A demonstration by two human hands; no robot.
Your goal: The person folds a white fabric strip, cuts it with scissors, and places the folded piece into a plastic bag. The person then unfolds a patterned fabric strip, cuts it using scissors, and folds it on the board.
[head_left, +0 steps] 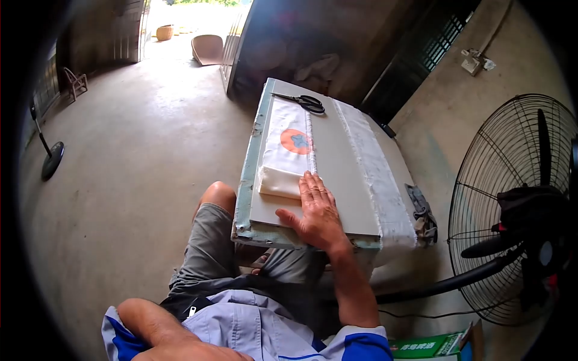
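A strip of white cloth [282,121] with an orange round print and a grey-blue star shape lies lengthwise on a grey board [337,174] on the table. Its near end is folded over into a cream flap [280,182]. My right hand [314,210] rests flat at the right edge of this fold, fingers stretched out and thumb apart, holding nothing. Black-handled scissors [310,103] lie across the far end of the cloth. My left hand is out of view; only the bent left arm shows at the bottom.
Another white strip [379,174] runs along the table's right side, with a dark crumpled cloth [422,213] at its corner. A large caged fan [512,210] stands at the right, above a green box [427,346]. A stand base [53,160] is on the left floor.
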